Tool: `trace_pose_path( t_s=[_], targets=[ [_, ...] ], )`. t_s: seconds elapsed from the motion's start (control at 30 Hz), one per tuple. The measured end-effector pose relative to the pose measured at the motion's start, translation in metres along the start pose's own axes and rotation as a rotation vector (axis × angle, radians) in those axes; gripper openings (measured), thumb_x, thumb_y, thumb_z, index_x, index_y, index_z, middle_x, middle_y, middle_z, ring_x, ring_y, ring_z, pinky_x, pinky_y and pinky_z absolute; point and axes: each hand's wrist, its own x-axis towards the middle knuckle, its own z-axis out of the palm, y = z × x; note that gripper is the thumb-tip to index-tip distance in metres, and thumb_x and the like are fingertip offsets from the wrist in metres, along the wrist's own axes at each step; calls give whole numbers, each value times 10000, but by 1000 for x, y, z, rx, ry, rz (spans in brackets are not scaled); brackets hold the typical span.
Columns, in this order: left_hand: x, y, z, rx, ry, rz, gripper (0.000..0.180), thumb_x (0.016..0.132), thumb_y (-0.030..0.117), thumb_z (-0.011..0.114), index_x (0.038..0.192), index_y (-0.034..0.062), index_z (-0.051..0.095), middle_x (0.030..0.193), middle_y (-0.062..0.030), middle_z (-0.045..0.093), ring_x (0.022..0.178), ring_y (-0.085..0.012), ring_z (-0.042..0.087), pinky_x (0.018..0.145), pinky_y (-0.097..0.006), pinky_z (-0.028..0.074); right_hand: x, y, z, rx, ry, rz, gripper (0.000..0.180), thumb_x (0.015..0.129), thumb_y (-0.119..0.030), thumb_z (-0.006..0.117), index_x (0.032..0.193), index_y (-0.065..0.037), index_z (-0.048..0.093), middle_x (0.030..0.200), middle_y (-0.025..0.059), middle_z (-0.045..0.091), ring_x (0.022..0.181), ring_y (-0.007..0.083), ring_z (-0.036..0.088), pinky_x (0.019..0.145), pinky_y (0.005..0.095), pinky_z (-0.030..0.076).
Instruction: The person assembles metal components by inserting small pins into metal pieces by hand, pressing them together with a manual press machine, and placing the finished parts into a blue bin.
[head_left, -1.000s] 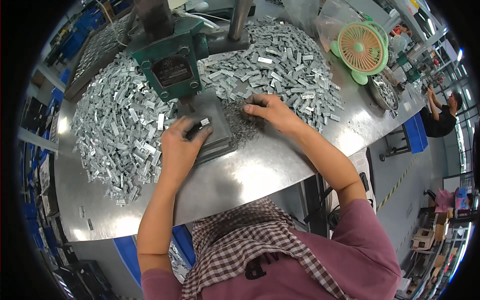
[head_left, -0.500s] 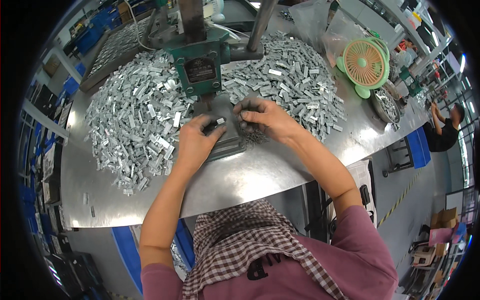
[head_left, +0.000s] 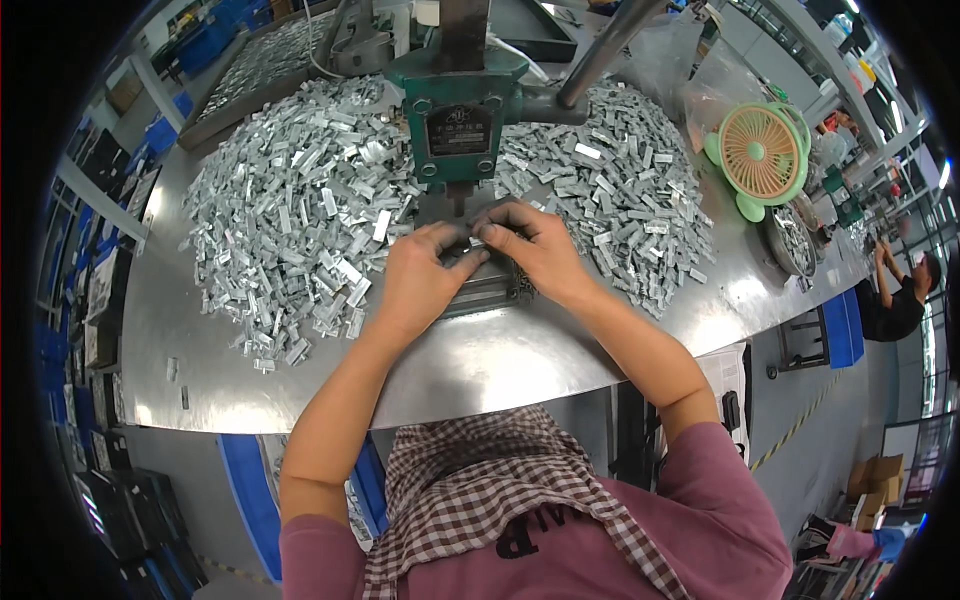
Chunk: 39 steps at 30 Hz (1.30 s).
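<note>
A small silvery metal block (head_left: 476, 243) sits between the fingertips of my left hand (head_left: 425, 272), which is closed on it. My right hand (head_left: 545, 255) is pinched together right beside the block, its fingertips meeting those of the left. Whatever lies between the right fingers is too small or hidden to name. Both hands are over the base (head_left: 482, 297) of a green hand press (head_left: 455, 130), just below its dark ram (head_left: 459, 195). Small dark pins or scraps (head_left: 522, 284) lie by the right side of the base, partly covered by my right hand.
Heaps of similar metal blocks flank the press, one on the left (head_left: 290, 220) and one on the right (head_left: 630, 200). A green fan (head_left: 757, 155) and a bowl of parts (head_left: 790, 240) stand at the right of the metal table (head_left: 560, 365). Another person (head_left: 895, 300) works farther right.
The view has shifted, so the press sits farther right and higher. My right hand has come in to the left hand, and their fingertips now meet at the block.
</note>
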Motion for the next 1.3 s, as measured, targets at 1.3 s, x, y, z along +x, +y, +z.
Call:
trace_pose_path(
  t_s=[1.3],
  targets=[
    [14,-15,-23,-258,203,-195,379,769,100,598,1097,-18,450,897,-189,632,787,-262,627,687,-343,474,48,-146,-75,-554,374,-754,310,782,-175,655,1005,-1,528,908,123,608,782,204,588,705,289,457]
  ],
)
